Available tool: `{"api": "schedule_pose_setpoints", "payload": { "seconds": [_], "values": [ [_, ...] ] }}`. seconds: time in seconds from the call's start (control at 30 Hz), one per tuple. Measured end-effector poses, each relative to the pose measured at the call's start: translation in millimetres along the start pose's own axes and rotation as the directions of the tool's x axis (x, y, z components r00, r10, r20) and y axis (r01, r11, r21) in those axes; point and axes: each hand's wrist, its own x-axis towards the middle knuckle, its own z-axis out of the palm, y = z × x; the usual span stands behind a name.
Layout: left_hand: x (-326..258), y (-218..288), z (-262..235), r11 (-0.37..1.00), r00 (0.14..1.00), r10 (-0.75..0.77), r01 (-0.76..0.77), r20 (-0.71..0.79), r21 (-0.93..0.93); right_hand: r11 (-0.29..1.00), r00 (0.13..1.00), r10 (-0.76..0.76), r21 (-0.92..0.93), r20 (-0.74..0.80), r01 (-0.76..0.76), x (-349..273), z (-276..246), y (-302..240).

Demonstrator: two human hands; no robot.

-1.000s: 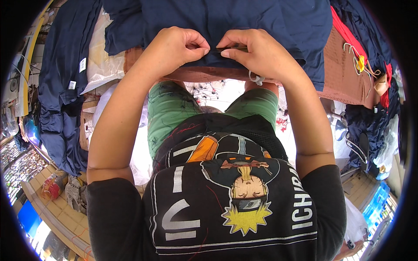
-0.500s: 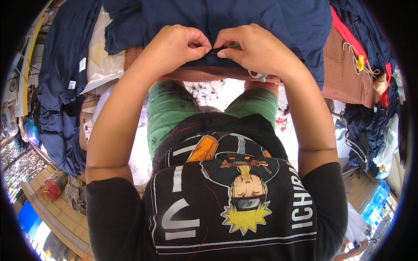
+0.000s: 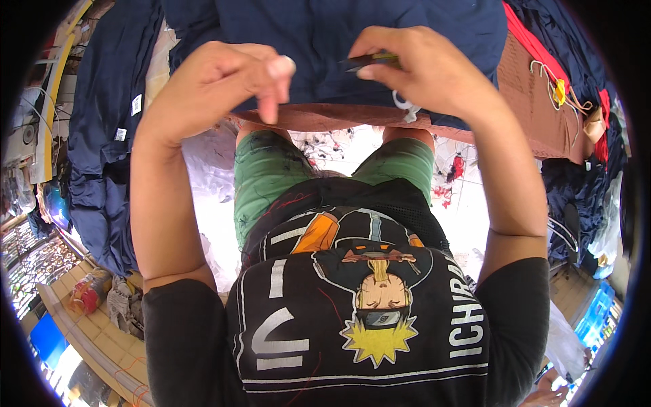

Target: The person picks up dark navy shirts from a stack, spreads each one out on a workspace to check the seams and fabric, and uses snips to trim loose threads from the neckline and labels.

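Note:
A dark blue garment (image 3: pixel 407 27) lies spread over a brown cloth-covered surface (image 3: pixel 325 119) in front of me. My right hand (image 3: pixel 434 74) rests on the garment's near edge, gripping a small dark clipper with a yellow-green side (image 3: pixel 369 61) between thumb and fingers. A white loop (image 3: pixel 405 108) hangs below that hand. My left hand (image 3: pixel 224 81) hovers just above the same edge, left of the clipper. Its fingers are curled together, one pointing down, and nothing shows in it.
More dark blue garments with white tags (image 3: pixel 102 136) are heaped at the left. Brown fabric with a red strip (image 3: pixel 536 88) and a yellow tag on cords (image 3: pixel 559 91) lies at the right. Below the surface edge are my green shorts (image 3: pixel 264 176) and white plastic (image 3: pixel 210 224).
Both hands were pinching the garment's near edge close together. They have since drawn apart: the left hand has let go and lifted, and the clipper now shows in the right hand.

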Motion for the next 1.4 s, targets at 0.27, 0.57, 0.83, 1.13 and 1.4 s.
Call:
{"api": "schedule_pose_setpoints", "payload": {
  "seconds": [0.27,0.57,0.83,1.13,1.4],
  "values": [
    [2,-53,52,0.894,0.942,0.182,-0.040,-0.280,0.446,0.960,0.976,0.217,0.185,-0.010,-0.212,-33,-32,16],
    [1,-41,39,0.985,0.715,0.135,-0.021,-0.686,0.172,0.970,0.912,0.126,-0.142,-0.390,-0.195,-35,37,35],
    [-63,-35,14,0.988,0.844,-0.002,-0.080,-0.536,-0.130,0.639,0.928,0.369,0.740,-0.059,-0.207,-102,-45,57],
    [-3,-84,9,0.857,0.539,0.247,0.266,-0.805,0.441,0.851,0.709,0.430,-0.012,-0.559,-0.525,-41,-7,95],
    [19,-69,57,0.793,0.824,0.239,0.140,-0.514,0.593,0.978,0.913,0.070,0.209,-0.402,0.018,14,38,0]
  ]
}}
